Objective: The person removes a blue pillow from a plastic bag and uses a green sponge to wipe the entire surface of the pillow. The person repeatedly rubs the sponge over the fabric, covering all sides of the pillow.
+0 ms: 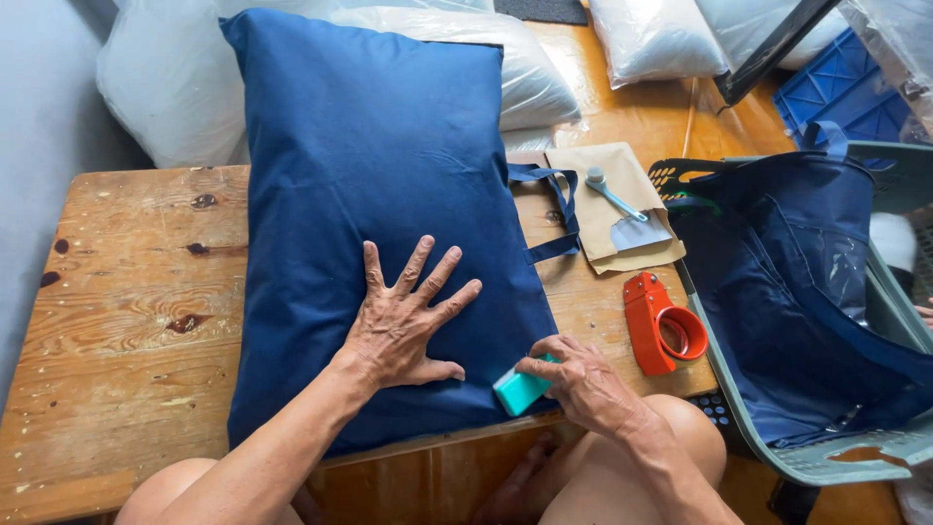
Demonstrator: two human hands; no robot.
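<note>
At the near edge of the tabletop the right hand pinches a small teal block against the near right corner of the navy fabric bag; the left hand lies flat on it, fingers spread. The stuffed bag looks soft, light and yielding, best taken by its strap handles at the right side. Its long axis runs from the near edge to the far edge.

Two bare forearms, sleeveless to the frame's edge, veined hands without rings or gloves (knees uncovered too).
</note>
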